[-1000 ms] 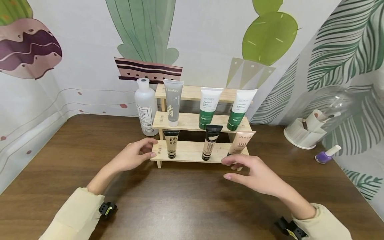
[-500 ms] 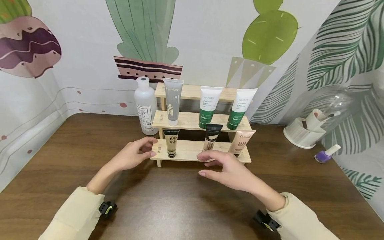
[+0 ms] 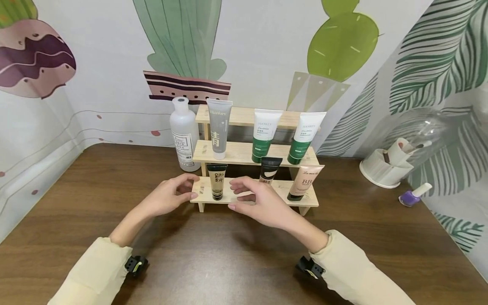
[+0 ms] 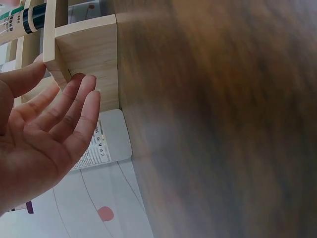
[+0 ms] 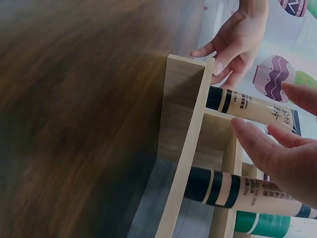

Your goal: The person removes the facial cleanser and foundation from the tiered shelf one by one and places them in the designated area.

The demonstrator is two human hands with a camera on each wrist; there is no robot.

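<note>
Our right hand (image 3: 263, 203) has swept leftward along the bottom step of the wooden rack (image 3: 244, 154), fingers spread, closing on the leftmost small tube (image 3: 217, 181). Left hand (image 3: 167, 199) steadies the rack's corner, fingers relaxed. Nothing lifted yet; every tube stands on its step.

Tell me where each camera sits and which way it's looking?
Head: worn on the head, looking forward and down at the wooden rack; both hands and sleeves show.
Left wrist: on the left wrist, looking past the left hand at the rack's end.
Right wrist: on the right wrist, looking along the rack; right hand close, left hand farther off.
All three share the rack and the left hand.
</note>
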